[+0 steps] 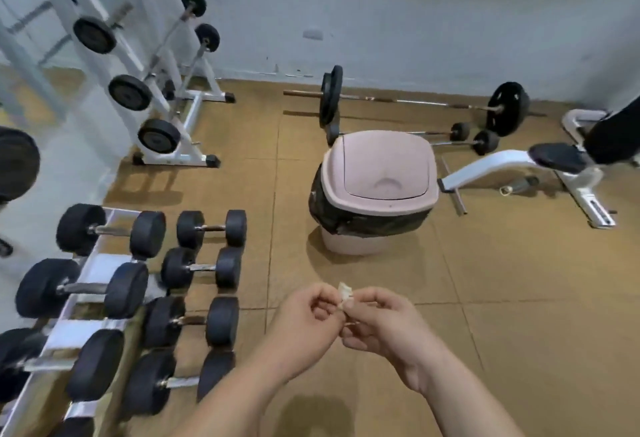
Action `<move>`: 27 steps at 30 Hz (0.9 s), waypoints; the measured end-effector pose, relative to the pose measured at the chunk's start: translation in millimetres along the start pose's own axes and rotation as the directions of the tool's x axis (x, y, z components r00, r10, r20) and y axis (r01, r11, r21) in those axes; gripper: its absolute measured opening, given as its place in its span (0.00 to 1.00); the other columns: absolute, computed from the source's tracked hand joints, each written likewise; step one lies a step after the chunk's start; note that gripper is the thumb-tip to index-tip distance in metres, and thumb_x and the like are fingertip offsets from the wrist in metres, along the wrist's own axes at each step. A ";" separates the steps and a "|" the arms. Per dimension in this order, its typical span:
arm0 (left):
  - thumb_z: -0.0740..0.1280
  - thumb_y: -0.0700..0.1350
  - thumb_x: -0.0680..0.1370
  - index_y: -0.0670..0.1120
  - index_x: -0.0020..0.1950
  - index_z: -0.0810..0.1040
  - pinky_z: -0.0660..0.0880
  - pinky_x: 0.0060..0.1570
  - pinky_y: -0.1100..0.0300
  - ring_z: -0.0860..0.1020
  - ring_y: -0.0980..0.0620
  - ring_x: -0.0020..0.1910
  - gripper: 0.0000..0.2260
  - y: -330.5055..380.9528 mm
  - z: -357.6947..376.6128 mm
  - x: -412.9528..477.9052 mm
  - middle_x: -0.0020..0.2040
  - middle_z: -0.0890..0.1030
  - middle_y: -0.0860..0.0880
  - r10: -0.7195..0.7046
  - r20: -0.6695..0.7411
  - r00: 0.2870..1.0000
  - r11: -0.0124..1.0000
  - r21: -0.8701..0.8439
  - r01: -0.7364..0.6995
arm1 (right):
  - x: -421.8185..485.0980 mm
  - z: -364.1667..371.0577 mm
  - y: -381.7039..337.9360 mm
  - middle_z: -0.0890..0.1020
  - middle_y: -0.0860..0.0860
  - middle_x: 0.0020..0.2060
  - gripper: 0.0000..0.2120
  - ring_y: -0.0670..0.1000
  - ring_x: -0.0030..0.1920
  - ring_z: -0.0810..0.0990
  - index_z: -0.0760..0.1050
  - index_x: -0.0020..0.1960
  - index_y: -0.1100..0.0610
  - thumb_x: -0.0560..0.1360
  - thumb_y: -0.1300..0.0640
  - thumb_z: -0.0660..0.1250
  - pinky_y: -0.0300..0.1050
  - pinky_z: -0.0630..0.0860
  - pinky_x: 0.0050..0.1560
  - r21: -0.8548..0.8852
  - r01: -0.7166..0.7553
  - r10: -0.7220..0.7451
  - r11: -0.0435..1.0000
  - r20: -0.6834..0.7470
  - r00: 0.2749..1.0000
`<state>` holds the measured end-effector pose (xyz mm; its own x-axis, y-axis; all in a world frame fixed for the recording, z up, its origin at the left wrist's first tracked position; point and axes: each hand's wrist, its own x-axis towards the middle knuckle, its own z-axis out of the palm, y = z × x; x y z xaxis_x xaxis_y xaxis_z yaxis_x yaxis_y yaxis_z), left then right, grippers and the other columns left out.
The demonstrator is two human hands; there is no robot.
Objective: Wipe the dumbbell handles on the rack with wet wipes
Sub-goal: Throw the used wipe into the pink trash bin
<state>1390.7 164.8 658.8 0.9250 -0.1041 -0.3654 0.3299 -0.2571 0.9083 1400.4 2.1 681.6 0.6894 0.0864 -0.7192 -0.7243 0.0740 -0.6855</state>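
Note:
A small crumpled whitish wipe (pixel 345 293) sits between my two hands at the bottom centre. My left hand (pixel 304 329) and my right hand (pixel 384 329) both pinch it with curled fingers, above the brown floor. The white dumbbell rack (pixel 79 332) runs along the left, with black dumbbells resting on it; one dumbbell handle (pixel 83 288) shows as a grey bar. More black dumbbells (pixel 211 228) lie in a row on the floor beside the rack, left of my hands.
A pink lidded bin (pixel 379 173) with a dark liner stands ahead of my hands. Behind it a barbell (pixel 408 101) lies by the wall. A white bench (pixel 519 162) is at right, and a barbell stand (pixel 162 90) at upper left.

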 end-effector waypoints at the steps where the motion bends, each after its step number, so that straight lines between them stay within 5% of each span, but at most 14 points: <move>1: 0.71 0.38 0.78 0.49 0.48 0.83 0.79 0.41 0.65 0.83 0.56 0.40 0.06 12.7 23.4 10.0 0.41 0.85 0.50 0.001 0.030 1.000 1.000 0.014 -0.002 | -0.9 -27.8 -6.7 0.87 0.64 0.47 0.15 0.58 0.43 0.85 0.78 0.59 0.67 0.76 0.62 0.76 0.58 0.83 0.57 0.033 0.006 -0.005 0.999 -0.026 1.000; 14: 0.71 0.39 0.78 0.47 0.47 0.84 0.75 0.38 0.65 0.77 0.59 0.34 0.04 61.1 76.5 196.7 0.36 0.81 0.52 -0.066 -0.024 0.998 0.998 -0.006 0.066 | 143.0 -115.5 -113.6 0.86 0.61 0.42 0.13 0.55 0.40 0.84 0.80 0.58 0.65 0.75 0.65 0.75 0.50 0.85 0.48 0.088 0.013 -0.008 0.996 -0.063 0.998; 20: 0.69 0.39 0.78 0.49 0.47 0.83 0.75 0.41 0.63 0.78 0.56 0.38 0.06 96.1 83.6 348.9 0.36 0.80 0.55 -0.064 0.022 0.998 0.996 0.061 0.062 | 255.9 -150.2 -205.6 0.85 0.58 0.37 0.10 0.54 0.37 0.84 0.78 0.57 0.67 0.76 0.67 0.72 0.50 0.86 0.47 0.070 0.034 -0.019 0.997 -0.210 0.977; 27: 0.67 0.47 0.79 0.53 0.55 0.79 0.79 0.51 0.58 0.80 0.54 0.46 0.06 137.4 96.0 475.2 0.51 0.81 0.56 -0.111 0.121 0.987 0.951 0.302 0.070 | 341.5 -204.2 -287.0 0.81 0.56 0.33 0.07 0.53 0.33 0.78 0.78 0.50 0.61 0.77 0.61 0.74 0.47 0.79 0.37 -0.027 0.034 -0.040 0.999 -0.297 0.954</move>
<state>1857.5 -12.3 590.4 0.8533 -0.1901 -0.4855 0.3211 -0.5420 0.7766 1845.0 -192.5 609.5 0.6887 -0.2160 -0.6922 -0.7001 0.0504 -0.7123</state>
